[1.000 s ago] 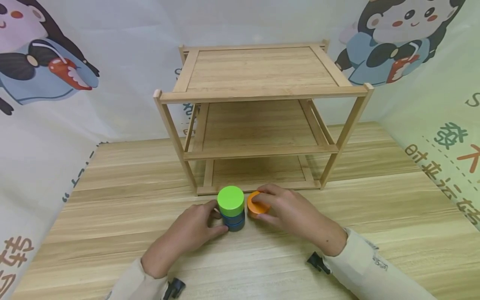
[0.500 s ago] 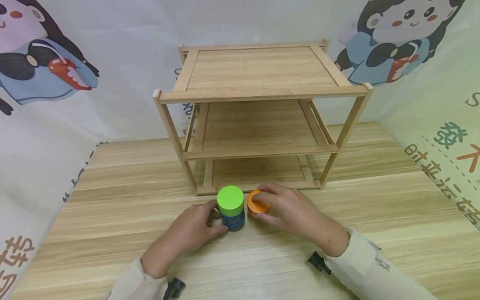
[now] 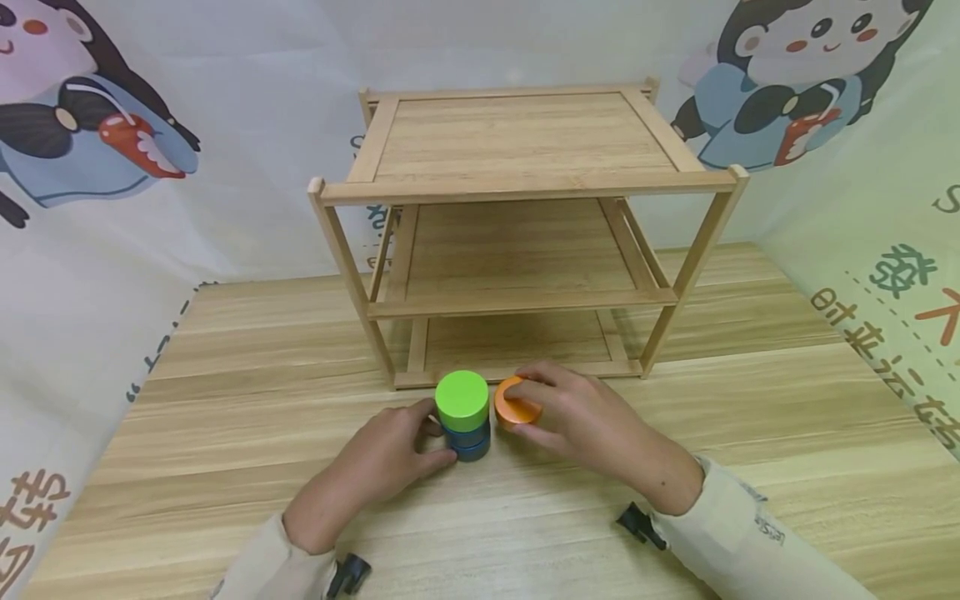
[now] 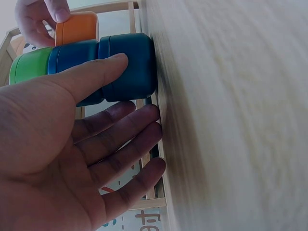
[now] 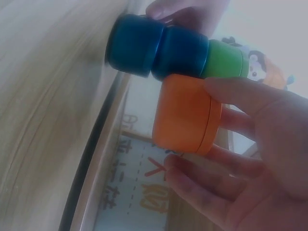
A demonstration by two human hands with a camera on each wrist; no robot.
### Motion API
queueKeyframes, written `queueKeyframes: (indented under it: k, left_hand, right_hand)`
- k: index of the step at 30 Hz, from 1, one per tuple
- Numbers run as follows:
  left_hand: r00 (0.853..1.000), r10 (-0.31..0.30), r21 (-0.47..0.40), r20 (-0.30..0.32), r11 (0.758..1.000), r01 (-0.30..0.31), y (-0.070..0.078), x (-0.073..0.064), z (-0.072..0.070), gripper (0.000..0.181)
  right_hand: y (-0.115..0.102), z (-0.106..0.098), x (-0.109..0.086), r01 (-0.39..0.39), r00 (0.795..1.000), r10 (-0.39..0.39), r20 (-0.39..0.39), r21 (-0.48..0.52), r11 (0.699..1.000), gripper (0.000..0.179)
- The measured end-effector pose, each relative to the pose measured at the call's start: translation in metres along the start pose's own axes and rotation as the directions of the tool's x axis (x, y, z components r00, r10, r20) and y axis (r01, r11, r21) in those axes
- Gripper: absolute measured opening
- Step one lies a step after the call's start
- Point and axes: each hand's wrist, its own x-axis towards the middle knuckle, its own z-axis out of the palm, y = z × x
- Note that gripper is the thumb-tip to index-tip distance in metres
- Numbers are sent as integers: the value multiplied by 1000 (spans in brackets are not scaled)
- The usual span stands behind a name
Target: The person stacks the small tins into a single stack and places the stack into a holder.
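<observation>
Three small lidded canisters stand stacked: a teal canister (image 4: 130, 72) at the bottom, a blue canister (image 5: 180, 50) in the middle, and a green canister (image 3: 461, 400) on top. My left hand (image 3: 386, 454) holds the bottom one from the left, thumb on its front side and the index finger reaching behind it. Right of the stack, my right hand (image 3: 581, 412) pinches an orange canister (image 5: 185, 113) near its lid, between thumb and fingers. In both wrist views the orange canister is off the table, level with the blue and green ones and close beside them.
A three-tier wooden shelf (image 3: 517, 187) stands directly behind the canisters, its lower front rail close to them. The wood-grain table (image 3: 247, 367) runs to printed cloth walls (image 3: 262, 167) at the back and sides.
The right hand has raised the orange canister slightly. The left hand and the stack keep their places; the head view has shifted a touch.
</observation>
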Motion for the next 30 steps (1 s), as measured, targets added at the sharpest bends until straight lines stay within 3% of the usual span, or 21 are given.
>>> queueKeyframes:
  k: [30]
  left_hand:
    - [1000, 22, -15, 9, 1000, -22, 0, 0, -2, 47]
  right_hand:
    - [-5, -8, 0, -6, 1000, 6, -8, 19, 1000, 33]
